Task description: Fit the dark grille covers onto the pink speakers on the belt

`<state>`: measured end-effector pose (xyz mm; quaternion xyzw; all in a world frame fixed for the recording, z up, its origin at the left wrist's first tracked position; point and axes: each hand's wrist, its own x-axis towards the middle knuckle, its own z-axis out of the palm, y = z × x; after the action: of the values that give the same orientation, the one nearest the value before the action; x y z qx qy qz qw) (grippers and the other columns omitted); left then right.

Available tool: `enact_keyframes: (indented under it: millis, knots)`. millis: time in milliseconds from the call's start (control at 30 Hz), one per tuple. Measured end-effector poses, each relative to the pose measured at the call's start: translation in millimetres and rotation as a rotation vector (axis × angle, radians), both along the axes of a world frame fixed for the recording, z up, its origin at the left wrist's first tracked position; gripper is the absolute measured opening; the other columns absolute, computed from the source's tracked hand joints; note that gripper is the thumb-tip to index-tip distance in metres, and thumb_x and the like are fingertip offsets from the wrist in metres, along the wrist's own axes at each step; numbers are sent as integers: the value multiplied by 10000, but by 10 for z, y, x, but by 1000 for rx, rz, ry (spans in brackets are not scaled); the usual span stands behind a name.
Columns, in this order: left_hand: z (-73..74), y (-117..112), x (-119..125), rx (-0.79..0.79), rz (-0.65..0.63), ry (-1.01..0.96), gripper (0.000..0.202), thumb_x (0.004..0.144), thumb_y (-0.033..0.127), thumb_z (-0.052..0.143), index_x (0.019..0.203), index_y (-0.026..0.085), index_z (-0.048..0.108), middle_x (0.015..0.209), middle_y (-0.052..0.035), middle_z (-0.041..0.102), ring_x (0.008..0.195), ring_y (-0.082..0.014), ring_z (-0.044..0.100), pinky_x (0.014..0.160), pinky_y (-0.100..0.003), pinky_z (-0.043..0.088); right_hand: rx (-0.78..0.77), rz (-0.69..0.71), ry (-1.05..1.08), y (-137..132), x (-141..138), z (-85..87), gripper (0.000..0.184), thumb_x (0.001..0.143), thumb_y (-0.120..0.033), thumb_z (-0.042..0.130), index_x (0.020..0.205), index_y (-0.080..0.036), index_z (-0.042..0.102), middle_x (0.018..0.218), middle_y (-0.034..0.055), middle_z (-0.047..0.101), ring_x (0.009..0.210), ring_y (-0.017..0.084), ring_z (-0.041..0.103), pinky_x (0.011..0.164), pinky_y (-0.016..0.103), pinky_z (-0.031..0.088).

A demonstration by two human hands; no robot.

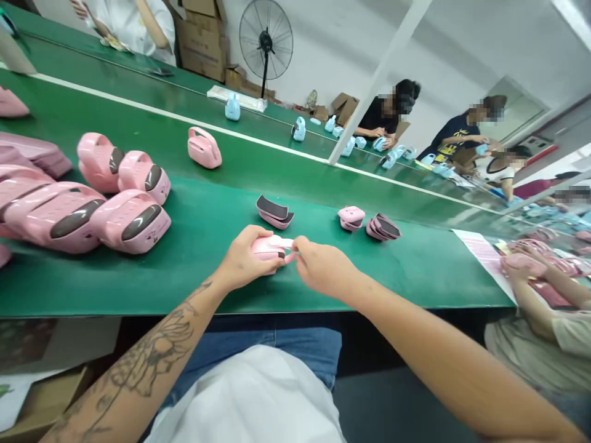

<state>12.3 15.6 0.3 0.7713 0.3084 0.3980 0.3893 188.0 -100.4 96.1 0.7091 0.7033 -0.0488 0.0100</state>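
Note:
Over the near part of the green table (198,264), my left hand (247,258) is closed around a small pink plastic housing (266,246) with a dark end. My right hand (318,264) pinches a light pink strip-like part (289,243) at the housing's right side; whether the strip is joined to the housing I cannot tell. Just beyond my hands lie curved pink pieces with dark grey faces (274,212), one on another. To the right sit a small pink piece (351,216) and a stack of dark-faced pieces (383,227).
Several pink handled housings with dark windows (132,221) crowd the left; one pink housing (204,147) stands farther back. A white post (378,80) rises from the table. Across are light blue housings (299,129), co-workers and a fan (265,42). A co-worker's hands (524,271) are at right.

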Motion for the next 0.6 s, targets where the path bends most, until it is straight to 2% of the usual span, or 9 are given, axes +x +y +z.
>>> enact_keyframes:
  millis: [100, 167, 367, 500, 600]
  knots:
    - [18, -31, -57, -27, -22, 48, 616, 669, 441, 934, 1181, 214, 676, 1194, -73, 733, 1096, -305, 741, 969, -473, 633, 84, -82, 189, -135, 138, -156, 238, 1133, -302, 379, 1170, -211, 597, 900, 34, 792, 756, 195, 740, 657, 287, 469]
    - [45, -18, -73, -51, -41, 88, 635, 654, 413, 933, 1200, 218, 675, 1218, -69, 727, 1116, -303, 736, 983, -464, 628, 111, -112, 316, -151, 191, -275, 267, 1141, -345, 364, 1120, -219, 599, 875, 15, 773, 730, 170, 712, 661, 270, 490]
    - [98, 62, -45, -100, -89, 143, 624, 687, 399, 904, 1228, 204, 660, 1244, -86, 706, 1139, -308, 722, 1007, -471, 610, 122, -115, 570, -26, 97, -517, 243, 1095, -411, 482, 1087, -236, 650, 906, -4, 769, 737, 149, 690, 685, 256, 512]
    - [81, 82, -32, -94, -99, 140, 627, 708, 430, 925, 1232, 213, 656, 1259, -89, 700, 1155, -305, 715, 1015, -469, 601, 251, 6, 514, 6, 60, -535, 269, 1091, -363, 499, 1077, -214, 723, 993, 39, 801, 842, 179, 724, 721, 285, 468]
    - [75, 89, -31, -75, -115, 128, 634, 715, 409, 933, 1249, 213, 653, 1269, -88, 701, 1158, -297, 713, 1013, -454, 596, 345, 87, 365, 1, 111, -508, 352, 1127, -328, 466, 1028, -200, 778, 886, 32, 793, 757, 164, 704, 660, 298, 403]
